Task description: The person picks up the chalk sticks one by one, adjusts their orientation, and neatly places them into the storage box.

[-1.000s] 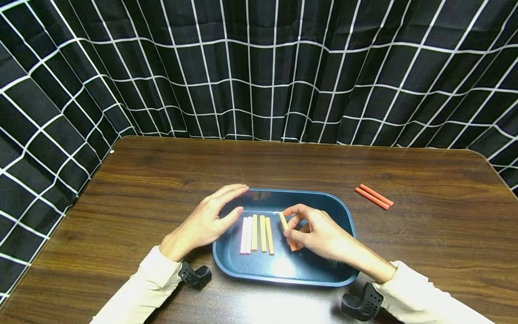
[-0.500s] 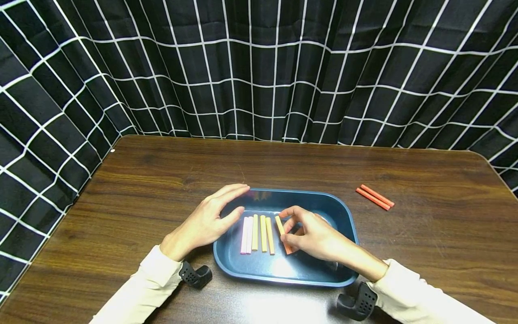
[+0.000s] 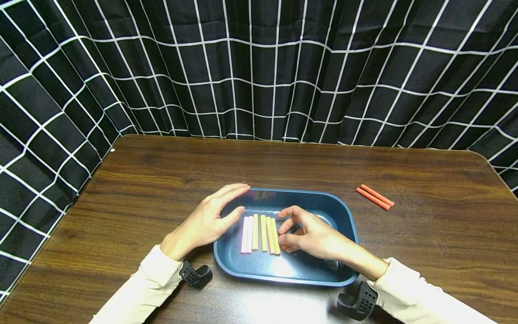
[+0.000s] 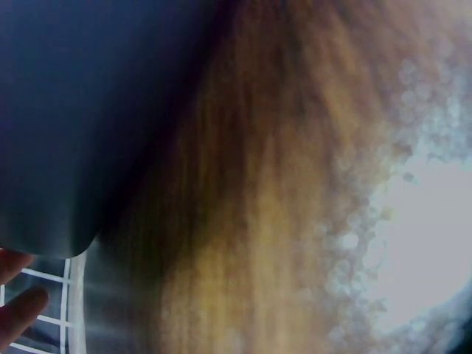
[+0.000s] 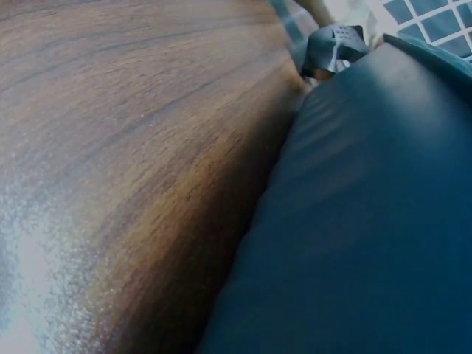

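Note:
In the head view, a row of chalk sticks lies in a blue tray (image 3: pixel 307 274): two pink chalks (image 3: pixel 246 235) at the left, several yellow chalks (image 3: pixel 264 233) to their right. My right hand (image 3: pixel 309 234) is inside the tray with bent, loose fingers. Its thumb tip is beside the rightmost yellow chalk (image 3: pixel 275 236); whether they touch I cannot tell. My left hand (image 3: pixel 208 220) rests at the tray's left rim, fingers extended along the far left corner and thumb over the inside. Two of its fingertips (image 4: pixel 22 313) show in the left wrist view.
Two red-orange chalks (image 3: pixel 375 197) lie side by side on the wooden table (image 3: pixel 162 180), beyond the tray's right end. A black curtain with white grid lines (image 3: pixel 259 67) hangs behind the table. The tray's outer wall (image 5: pixel 361 206) fills much of the right wrist view.
The yellow chalk my right hand was pinching moved left and now lies in the row beside the other yellow chalks. My right fingers have let it go. My left hand stayed put.

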### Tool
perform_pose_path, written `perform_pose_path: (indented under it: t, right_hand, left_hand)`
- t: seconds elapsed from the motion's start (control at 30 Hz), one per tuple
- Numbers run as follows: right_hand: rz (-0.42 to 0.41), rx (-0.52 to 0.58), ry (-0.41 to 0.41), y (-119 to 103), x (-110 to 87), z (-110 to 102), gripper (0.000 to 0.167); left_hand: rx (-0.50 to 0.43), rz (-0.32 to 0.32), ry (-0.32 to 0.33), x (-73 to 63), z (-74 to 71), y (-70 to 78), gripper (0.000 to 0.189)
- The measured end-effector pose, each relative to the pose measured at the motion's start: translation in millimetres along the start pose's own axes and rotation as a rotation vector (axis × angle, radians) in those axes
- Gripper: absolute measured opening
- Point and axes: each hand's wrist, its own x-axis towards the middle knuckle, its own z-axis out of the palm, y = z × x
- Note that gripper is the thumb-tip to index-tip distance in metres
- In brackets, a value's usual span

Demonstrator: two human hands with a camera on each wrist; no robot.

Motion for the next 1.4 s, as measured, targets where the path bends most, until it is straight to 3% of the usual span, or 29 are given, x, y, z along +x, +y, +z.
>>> perform_pose_path:
  t: [0.37, 0.7, 1.4]
  right_hand:
    - [-0.012, 0.015, -0.011, 0, -3.0, -3, 0.049]
    - [-0.032, -0.024, -0.025, -5, -10.3, -19, 0.047]
    - [-0.107, -0.05, 0.057, -17, -29.5, -48, 0.047]
  left_hand:
    - [-0.002, -0.005, -0.012, 0.0, 1.2, -1.0, 0.046]
    - [-0.003, -0.021, -0.013, 0.0, 0.4, 0.6, 0.046]
    - [-0.002, -0.015, -0.004, 0.6, 0.3, 0.7, 0.046]
